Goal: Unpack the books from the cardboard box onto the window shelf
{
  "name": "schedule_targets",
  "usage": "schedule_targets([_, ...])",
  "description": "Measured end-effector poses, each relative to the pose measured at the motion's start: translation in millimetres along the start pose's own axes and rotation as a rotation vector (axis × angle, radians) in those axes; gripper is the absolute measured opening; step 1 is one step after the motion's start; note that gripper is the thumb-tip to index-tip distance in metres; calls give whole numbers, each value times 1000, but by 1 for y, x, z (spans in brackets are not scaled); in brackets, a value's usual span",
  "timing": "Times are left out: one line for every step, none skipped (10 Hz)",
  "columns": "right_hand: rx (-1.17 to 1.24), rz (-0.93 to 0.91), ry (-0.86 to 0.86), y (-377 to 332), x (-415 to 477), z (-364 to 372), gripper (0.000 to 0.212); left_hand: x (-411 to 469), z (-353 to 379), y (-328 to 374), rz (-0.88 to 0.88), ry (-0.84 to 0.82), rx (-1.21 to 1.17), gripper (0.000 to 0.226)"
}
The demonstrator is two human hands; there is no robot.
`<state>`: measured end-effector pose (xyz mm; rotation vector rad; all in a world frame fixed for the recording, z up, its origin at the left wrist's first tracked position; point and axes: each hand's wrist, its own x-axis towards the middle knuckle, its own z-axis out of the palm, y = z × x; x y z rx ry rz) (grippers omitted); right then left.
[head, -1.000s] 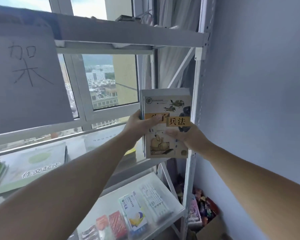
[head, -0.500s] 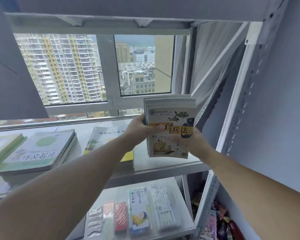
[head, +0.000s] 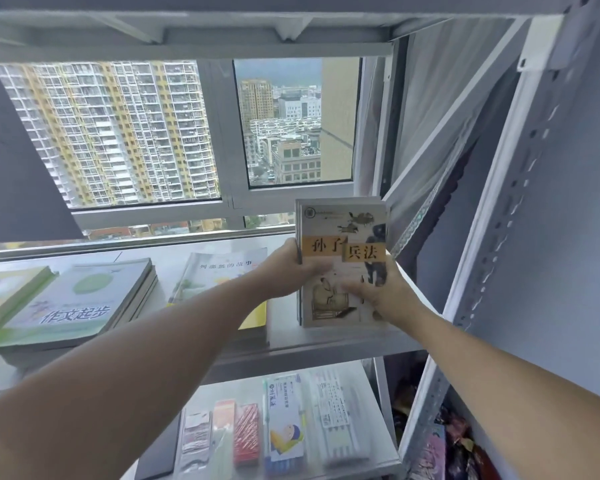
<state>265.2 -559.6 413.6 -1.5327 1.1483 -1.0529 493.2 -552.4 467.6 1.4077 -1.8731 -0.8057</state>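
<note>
Nearest, on the lower shelf [head: 371,375], five flat packets [head: 284,424] lie side by side in clear wrap; two of them are red.

Above it two bare forearms reach forward to the window shelf [head: 326,344]. The left hand [head: 284,271] is closed on the left edge of a small stack of books [head: 342,261], with the thumb across the front cover and the other fingers hidden behind. The right hand [head: 378,292] grips the lower right part of the same stack, thumb on the cover, fingers curled around the right edge. Both hands are half closed, each clamped on the stack.

The stack stands upright with the cover facing the camera, at the right end of the window shelf; its lower edge is at the shelf surface, but I cannot tell if it touches. The front cover is pale, with an orange band carrying dark Chinese characters, black ink figures of horses and a drawn seated figure. How many books are in the stack I cannot count exactly.

Farther left on the same shelf three piles lie flat: a yellow-edged book [head: 222,275] just beside the left hand, a green and white pile [head: 80,299] and, at the frame's left edge, another pile [head: 4,296].

Behind all is the window [head: 222,133], with tall apartment buildings outside.
</note>
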Motion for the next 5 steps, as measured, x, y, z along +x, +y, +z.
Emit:
schedule_targets([85,103,-43,-5,19,-5,61,12,8,0,-185,55,19,38])
schedule_targets([35,265,-38,-4,30,-6,51,18,20,-1,-380,88,90,46])
schedule_targets([-25,326,-27,0,38,-5,49,25,32,-10,-464,83,38,27])
schedule_targets([-152,346,-2,0,37,-1,50,25,38,-17,-485,53,79,23])
schedule_targets([-405,365,14,-3,33,3,62,21,34,-11,-435,59,151,25])
